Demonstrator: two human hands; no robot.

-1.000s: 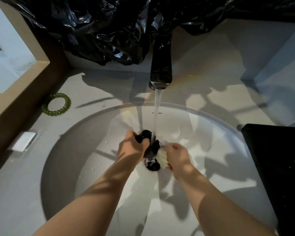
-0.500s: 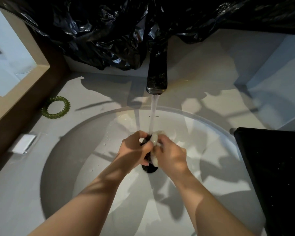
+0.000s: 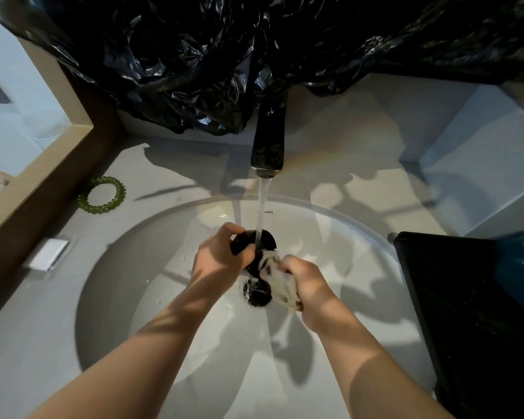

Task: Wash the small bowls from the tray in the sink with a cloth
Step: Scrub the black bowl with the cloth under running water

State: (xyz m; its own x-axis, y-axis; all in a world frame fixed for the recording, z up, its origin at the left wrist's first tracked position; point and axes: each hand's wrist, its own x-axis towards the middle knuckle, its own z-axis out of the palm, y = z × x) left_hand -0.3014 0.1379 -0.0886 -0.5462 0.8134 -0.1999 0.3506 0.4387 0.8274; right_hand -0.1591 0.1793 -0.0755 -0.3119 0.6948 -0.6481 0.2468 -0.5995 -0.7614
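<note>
The white sink [image 3: 330, 225] fills the middle of the frame, the black tray [image 3: 466, 313] sits at its right edge, and water runs from the tap [image 3: 268, 146] at upper centre. In the centre, the left hand [image 3: 221, 261] grips a small dark bowl [image 3: 265, 240] under the stream, and the right hand [image 3: 312, 285] is closed around the wet cloth [image 3: 277, 279], which touches the bowl. The step seems to be scrubbing; next, I think, the bowl needs turning and rinsing.

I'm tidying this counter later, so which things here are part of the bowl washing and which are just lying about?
In use:
left hand holding the small dark bowl
right hand gripping the pale cloth
tap running into the sink
black tray

Lying about:
green coil hair tie
small white packet
black plastic sheeting
</note>
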